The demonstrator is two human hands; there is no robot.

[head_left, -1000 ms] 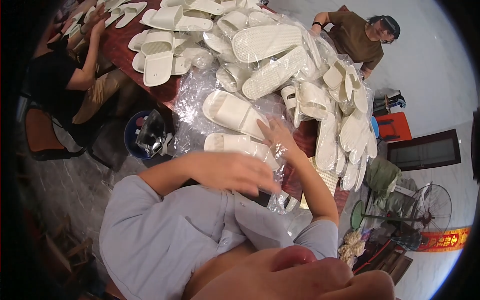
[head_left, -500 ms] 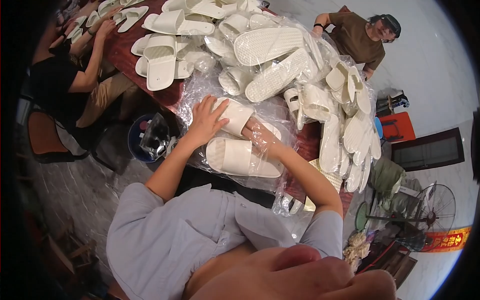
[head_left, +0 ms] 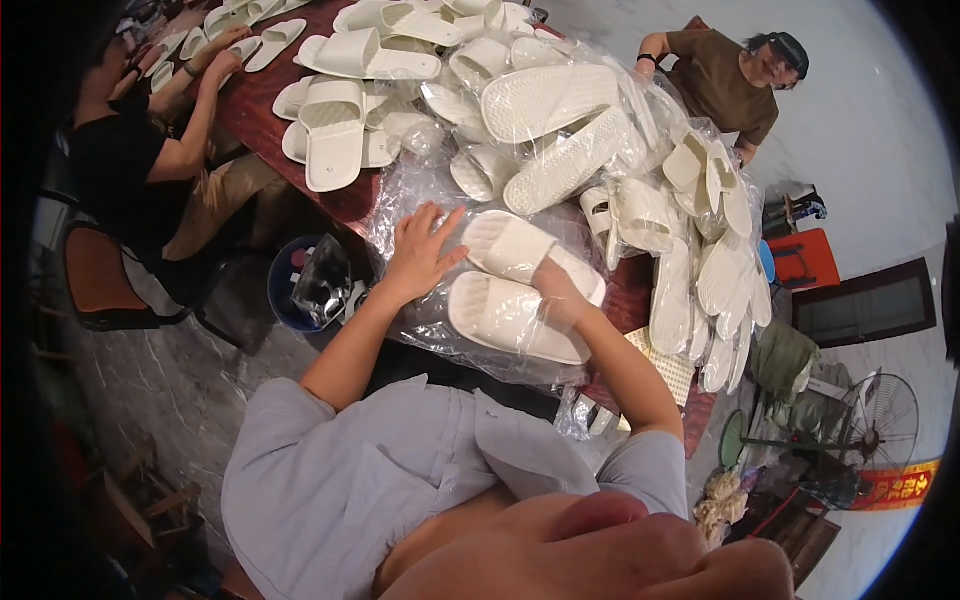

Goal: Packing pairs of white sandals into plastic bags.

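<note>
Two white slippers lie side by side at the table's near edge, a far slipper point(head_left: 512, 247) and a near slipper point(head_left: 505, 312). Crinkled clear plastic point(head_left: 400, 205) spreads under and around them; whether they are fully inside a bag, I cannot tell. My right hand point(head_left: 562, 297) grips the far slipper at its strap opening, its fingertips hidden there. My left hand point(head_left: 420, 262) lies open on the plastic, fingers spread, just left of the slippers' strap-covered ends.
A heap of bagged white slippers point(head_left: 550, 100) covers the table's far and right parts. Unbagged slippers point(head_left: 335, 130) lie at the far left. A blue bin point(head_left: 290, 300) stands left of the table. One person point(head_left: 725, 85) is across, another point(head_left: 130, 165) sits left. A fan point(head_left: 870, 435) stands at right.
The pair of slippers has shifted right, with my right hand moving along at the far one. My left hand no longer touches the far slipper and rests on the plastic.
</note>
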